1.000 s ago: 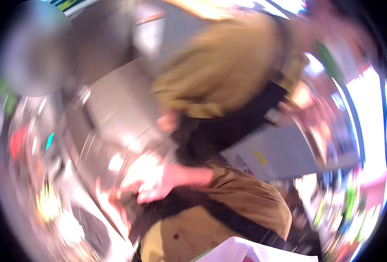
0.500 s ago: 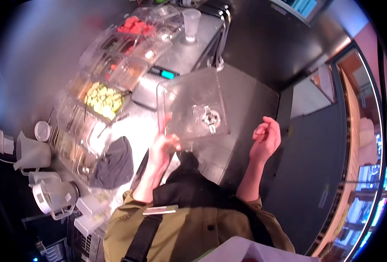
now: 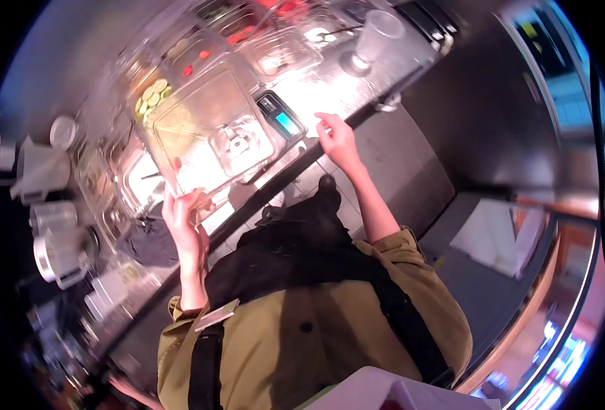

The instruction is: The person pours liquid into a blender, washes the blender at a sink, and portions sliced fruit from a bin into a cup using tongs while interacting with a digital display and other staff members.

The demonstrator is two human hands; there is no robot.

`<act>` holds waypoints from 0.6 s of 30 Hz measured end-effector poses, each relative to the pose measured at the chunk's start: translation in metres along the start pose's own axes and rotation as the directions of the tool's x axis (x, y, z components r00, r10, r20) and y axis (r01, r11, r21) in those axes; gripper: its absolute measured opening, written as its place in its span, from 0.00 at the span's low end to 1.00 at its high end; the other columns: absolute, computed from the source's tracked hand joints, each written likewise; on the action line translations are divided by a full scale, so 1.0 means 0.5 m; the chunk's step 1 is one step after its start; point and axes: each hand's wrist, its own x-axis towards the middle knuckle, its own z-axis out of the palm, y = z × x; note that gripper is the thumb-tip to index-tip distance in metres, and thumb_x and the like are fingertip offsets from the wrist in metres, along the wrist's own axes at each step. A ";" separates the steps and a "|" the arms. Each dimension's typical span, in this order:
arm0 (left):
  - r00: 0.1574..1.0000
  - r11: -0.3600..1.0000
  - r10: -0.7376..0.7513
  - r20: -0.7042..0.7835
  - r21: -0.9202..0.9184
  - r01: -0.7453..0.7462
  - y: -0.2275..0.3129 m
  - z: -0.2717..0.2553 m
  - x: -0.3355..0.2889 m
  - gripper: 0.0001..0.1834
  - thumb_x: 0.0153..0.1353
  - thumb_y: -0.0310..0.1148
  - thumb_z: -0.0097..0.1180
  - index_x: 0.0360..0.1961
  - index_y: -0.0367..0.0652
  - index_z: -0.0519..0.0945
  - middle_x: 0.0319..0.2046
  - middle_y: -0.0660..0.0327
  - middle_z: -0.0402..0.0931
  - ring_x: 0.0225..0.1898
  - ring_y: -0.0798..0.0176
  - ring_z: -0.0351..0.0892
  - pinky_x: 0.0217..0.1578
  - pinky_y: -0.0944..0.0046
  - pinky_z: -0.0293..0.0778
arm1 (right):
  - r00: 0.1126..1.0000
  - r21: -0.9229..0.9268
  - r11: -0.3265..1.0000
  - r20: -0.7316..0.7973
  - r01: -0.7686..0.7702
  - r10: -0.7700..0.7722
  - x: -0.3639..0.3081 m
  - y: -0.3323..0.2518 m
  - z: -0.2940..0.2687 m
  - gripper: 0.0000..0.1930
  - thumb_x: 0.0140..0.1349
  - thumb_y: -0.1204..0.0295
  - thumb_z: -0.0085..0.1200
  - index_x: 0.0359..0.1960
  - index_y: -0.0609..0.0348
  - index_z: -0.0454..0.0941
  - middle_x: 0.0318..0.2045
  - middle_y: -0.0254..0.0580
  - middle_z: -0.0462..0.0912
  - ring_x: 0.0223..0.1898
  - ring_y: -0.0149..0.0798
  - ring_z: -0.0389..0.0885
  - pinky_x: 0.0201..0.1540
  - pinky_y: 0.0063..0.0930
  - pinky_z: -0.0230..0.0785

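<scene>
My left hand grips the near edge of a clear square plastic tub, thumb and fingers closed on it. The tub is tilted over the steel counter; a shiny round fitting or piece shows at its right part, too unclear to name. Through its wall I see blurred parts of the containers behind. My right hand is raised by the counter's front edge, near a small black scale with a lit blue display. Its fingers are loosely bent and apart, with nothing in them.
Clear containers with pale green slices and red pieces line the counter's back. A translucent cup stands at far right. White-lidded jugs and a dark cloth are left. Another person's arm shows at lower left.
The tub in my left hand has moved left, from over the floor to over the counter. My right hand has moved left and forward to beside the scale. The view has turned.
</scene>
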 end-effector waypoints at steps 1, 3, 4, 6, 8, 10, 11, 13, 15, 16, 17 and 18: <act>0.996 0.998 0.020 -0.091 0.058 -0.014 -0.005 0.015 -0.003 0.32 0.47 0.36 0.41 0.55 0.33 0.57 0.15 0.64 0.66 0.19 0.71 0.64 0.25 0.74 0.61 | 0.993 -0.117 0.991 0.107 0.066 -0.053 0.026 0.004 0.017 0.20 0.50 0.70 0.50 0.46 0.60 0.67 0.35 0.47 0.72 0.32 0.41 0.72 0.32 0.28 0.66; 0.963 0.995 0.045 -0.267 0.095 -0.020 0.005 0.064 -0.007 0.32 0.45 0.37 0.41 0.54 0.32 0.60 0.15 0.65 0.66 0.19 0.71 0.65 0.23 0.74 0.62 | 0.905 -0.216 0.940 0.392 0.265 -0.165 0.077 0.030 0.039 0.27 0.50 0.65 0.51 0.52 0.58 0.61 0.39 0.48 0.69 0.38 0.46 0.70 0.40 0.35 0.64; 0.961 0.996 0.036 -0.275 0.085 -0.013 -0.009 0.070 -0.006 0.32 0.45 0.37 0.41 0.53 0.32 0.61 0.18 0.63 0.68 0.19 0.71 0.66 0.22 0.73 0.63 | 0.834 -0.165 0.931 0.514 0.326 -0.201 0.099 0.066 0.053 0.30 0.50 0.61 0.50 0.54 0.56 0.58 0.40 0.50 0.68 0.40 0.49 0.67 0.44 0.36 0.60; 0.927 0.995 0.043 -0.372 0.098 -0.007 -0.018 0.094 -0.014 0.32 0.46 0.39 0.42 0.52 0.32 0.62 0.24 0.60 0.71 0.21 0.70 0.67 0.22 0.73 0.64 | 0.746 -0.114 0.858 0.559 0.501 -0.362 0.115 0.096 0.068 0.30 0.49 0.58 0.51 0.54 0.54 0.59 0.39 0.50 0.67 0.41 0.48 0.67 0.42 0.36 0.61; 0.850 0.995 0.075 -0.521 0.101 -0.026 -0.040 0.131 -0.030 0.31 0.47 0.40 0.42 0.52 0.32 0.62 0.23 0.61 0.71 0.21 0.70 0.67 0.22 0.73 0.64 | 0.677 -0.066 0.822 0.606 0.566 -0.418 0.132 0.090 0.072 0.30 0.49 0.57 0.52 0.53 0.53 0.60 0.38 0.50 0.67 0.40 0.48 0.67 0.41 0.37 0.61; 0.780 0.993 0.116 -0.616 0.100 -0.069 -0.034 0.157 -0.028 0.31 0.50 0.44 0.41 0.52 0.33 0.62 0.22 0.62 0.70 0.23 0.70 0.68 0.23 0.72 0.64 | 0.598 -0.058 0.851 0.737 0.522 -0.316 0.155 0.075 0.078 0.30 0.48 0.56 0.52 0.53 0.52 0.60 0.35 0.48 0.67 0.39 0.47 0.67 0.39 0.37 0.62; 0.754 0.994 0.110 -0.648 0.095 -0.063 -0.038 0.166 -0.028 0.31 0.50 0.44 0.41 0.52 0.33 0.62 0.22 0.62 0.70 0.23 0.70 0.68 0.23 0.72 0.64 | 0.564 -0.031 0.843 0.757 0.536 -0.331 0.167 0.074 0.076 0.30 0.48 0.56 0.52 0.53 0.52 0.60 0.35 0.48 0.67 0.39 0.47 0.67 0.39 0.37 0.62; 0.780 0.996 0.039 -0.625 0.089 0.021 -0.045 0.173 -0.018 0.32 0.51 0.47 0.41 0.53 0.35 0.62 0.31 0.59 0.71 0.25 0.70 0.68 0.27 0.71 0.64 | 0.525 -0.065 0.815 0.794 0.576 -0.307 0.187 0.074 0.081 0.29 0.49 0.56 0.51 0.53 0.52 0.60 0.33 0.47 0.67 0.36 0.46 0.67 0.37 0.36 0.63; 0.769 0.995 -0.001 -0.640 0.078 0.066 -0.026 0.199 -0.017 0.31 0.55 0.49 0.36 0.55 0.38 0.60 0.37 0.58 0.70 0.29 0.67 0.70 0.34 0.68 0.65 | 0.493 -0.018 0.822 0.808 0.569 -0.323 0.207 0.083 0.089 0.29 0.49 0.57 0.51 0.53 0.52 0.60 0.32 0.47 0.67 0.35 0.46 0.68 0.37 0.36 0.63; 0.755 0.999 -0.031 -0.655 -0.004 0.038 -0.019 0.209 -0.018 0.31 0.57 0.50 0.33 0.56 0.40 0.59 0.36 0.58 0.70 0.32 0.66 0.70 0.38 0.67 0.64 | 0.490 0.005 0.834 0.807 0.552 -0.329 0.217 0.087 0.092 0.29 0.50 0.57 0.50 0.53 0.53 0.60 0.32 0.47 0.68 0.35 0.46 0.68 0.36 0.35 0.64; 0.748 0.996 -0.061 -0.661 -0.084 0.007 -0.016 0.212 -0.018 0.30 0.59 0.51 0.30 0.56 0.41 0.58 0.36 0.58 0.71 0.35 0.65 0.70 0.41 0.65 0.63 | 0.485 0.008 0.831 0.809 0.556 -0.332 0.223 0.088 0.091 0.29 0.50 0.57 0.50 0.53 0.53 0.60 0.32 0.47 0.68 0.35 0.46 0.68 0.36 0.35 0.64; 0.632 0.999 0.043 -0.774 0.042 -0.017 -0.034 0.204 -0.021 0.30 0.61 0.51 0.26 0.57 0.42 0.56 0.38 0.57 0.71 0.41 0.63 0.69 0.47 0.62 0.60 | 0.493 0.019 0.857 0.811 0.515 -0.314 0.230 0.087 0.089 0.28 0.51 0.58 0.50 0.53 0.54 0.59 0.32 0.47 0.68 0.34 0.46 0.69 0.37 0.34 0.64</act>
